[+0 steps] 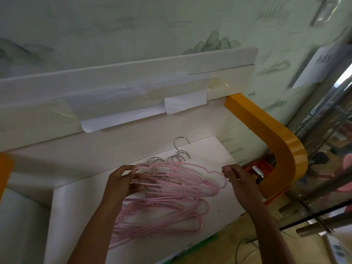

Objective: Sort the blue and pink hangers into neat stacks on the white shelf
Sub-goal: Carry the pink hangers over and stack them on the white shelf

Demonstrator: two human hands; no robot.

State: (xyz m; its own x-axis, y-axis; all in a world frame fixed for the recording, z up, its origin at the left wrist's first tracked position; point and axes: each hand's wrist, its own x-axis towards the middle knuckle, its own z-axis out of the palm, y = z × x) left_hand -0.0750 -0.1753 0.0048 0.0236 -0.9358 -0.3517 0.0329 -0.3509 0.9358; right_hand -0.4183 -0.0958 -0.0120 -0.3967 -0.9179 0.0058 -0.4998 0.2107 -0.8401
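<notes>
A loose pile of several pink hangers [167, 199] with silver hooks [180, 149] lies on the white shelf [80, 210]. My left hand [122, 183] grips the left ends of the upper hangers, fingers curled among the wires. My right hand [235, 175] pinches the right tip of the top pink hanger [190, 165], which spans between both hands just above the pile. No blue hangers are visible.
A white back panel [122, 79] with taped paper sheets rises behind the shelf. An orange curved frame [274, 141] borders the shelf's right side. Metal poles and a glass door [323, 130] stand at the far right, with floor and a cable below.
</notes>
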